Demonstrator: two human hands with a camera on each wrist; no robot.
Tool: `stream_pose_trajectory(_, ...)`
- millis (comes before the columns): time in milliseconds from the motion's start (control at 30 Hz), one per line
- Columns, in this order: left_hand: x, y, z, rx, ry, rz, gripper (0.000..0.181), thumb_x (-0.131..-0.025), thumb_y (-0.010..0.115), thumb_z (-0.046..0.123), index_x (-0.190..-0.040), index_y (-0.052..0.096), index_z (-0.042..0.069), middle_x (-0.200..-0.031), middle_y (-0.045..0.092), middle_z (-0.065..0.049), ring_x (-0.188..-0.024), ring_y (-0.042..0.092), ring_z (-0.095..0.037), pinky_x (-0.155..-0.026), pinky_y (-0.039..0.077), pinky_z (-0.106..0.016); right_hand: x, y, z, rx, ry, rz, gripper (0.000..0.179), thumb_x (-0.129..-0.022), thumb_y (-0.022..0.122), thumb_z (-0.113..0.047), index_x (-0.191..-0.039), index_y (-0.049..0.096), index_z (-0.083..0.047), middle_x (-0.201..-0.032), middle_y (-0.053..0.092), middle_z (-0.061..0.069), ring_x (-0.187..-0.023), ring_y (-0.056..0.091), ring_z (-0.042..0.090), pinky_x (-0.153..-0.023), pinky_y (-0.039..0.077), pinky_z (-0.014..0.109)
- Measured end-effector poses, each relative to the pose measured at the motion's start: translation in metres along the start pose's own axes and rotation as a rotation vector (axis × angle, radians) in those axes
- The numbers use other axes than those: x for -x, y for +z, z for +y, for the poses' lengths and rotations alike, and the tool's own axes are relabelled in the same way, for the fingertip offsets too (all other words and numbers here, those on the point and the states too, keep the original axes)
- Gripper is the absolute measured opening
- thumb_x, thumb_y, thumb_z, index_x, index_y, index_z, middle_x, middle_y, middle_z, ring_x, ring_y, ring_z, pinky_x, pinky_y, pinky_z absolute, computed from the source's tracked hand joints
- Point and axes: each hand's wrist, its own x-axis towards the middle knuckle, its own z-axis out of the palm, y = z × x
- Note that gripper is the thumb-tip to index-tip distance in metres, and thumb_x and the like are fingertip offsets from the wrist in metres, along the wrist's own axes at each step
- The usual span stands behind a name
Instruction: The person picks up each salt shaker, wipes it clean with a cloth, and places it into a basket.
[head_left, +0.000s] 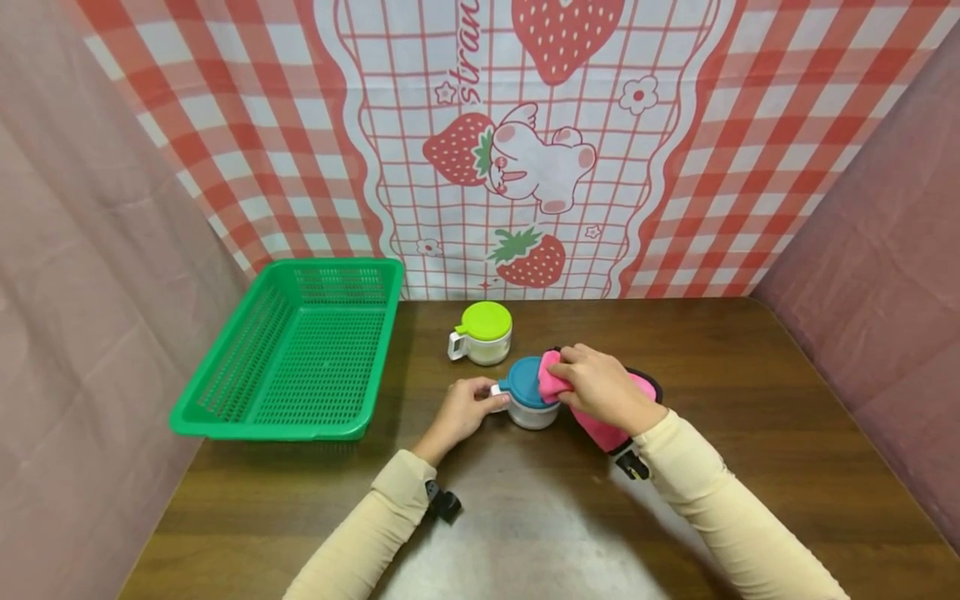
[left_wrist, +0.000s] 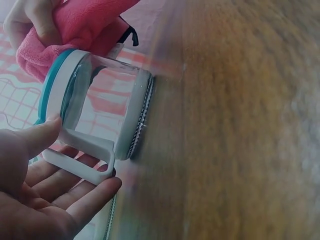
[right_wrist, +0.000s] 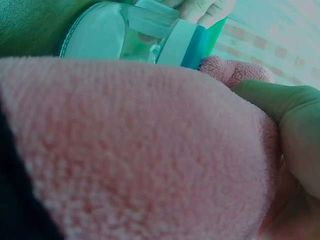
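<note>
Jar (head_left: 533, 417) with a blue lid (head_left: 522, 378) stands upright on the brown table (head_left: 480, 546), between the person's two hands. On its left side, the left hand (head_left: 460, 417) holds the white handle (left_wrist: 77, 167) between thumb and loosely bent fingers. On the other side, the right hand (head_left: 602, 387) pinches a bunched pink cloth (head_left: 552, 379) against the lid's edge, fingers closed on the fabric. Just behind stands a green-lidded jar (head_left: 487, 348); a green basket (head_left: 384, 354) sits farther left.
</note>
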Motion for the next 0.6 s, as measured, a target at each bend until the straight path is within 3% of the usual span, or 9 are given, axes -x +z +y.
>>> stream_pose_trajectory(167, 0.002, 0.0, 0.008, -0.059, -0.043, 0.005, 0.026, -0.087, 0.073, 0.02, -0.102, 0.072, -0.001, -0.096, 0.075, -0.014, -0.091, 0.07, -0.023, -0.08, 0.054, -0.029, 0.0, -0.001, -0.002, 0.022, -0.012, 0.002, 0.028, -0.073, 0.086, -0.02, -0.095, 0.073, -0.01, -0.083, 0.06, 0.006, -0.078, 0.054, 0.021, -0.064, 0.051, 0.035)
stream_pose_trajectory(600, 0.003, -0.002, 0.008, -0.077, -0.002, 0.018, 0.023, -0.086, 0.073, 0.021, -0.097, 0.073, 0.0, -0.091, 0.075, -0.012, -0.085, 0.068, -0.021, -0.076, 0.052, -0.028, -0.003, -0.002, -0.012, 0.007, -0.047, -0.018, 0.025, -0.073, 0.085, -0.019, -0.093, 0.074, -0.009, -0.087, 0.062, 0.006, -0.081, 0.055, 0.02, -0.068, 0.053, 0.035)
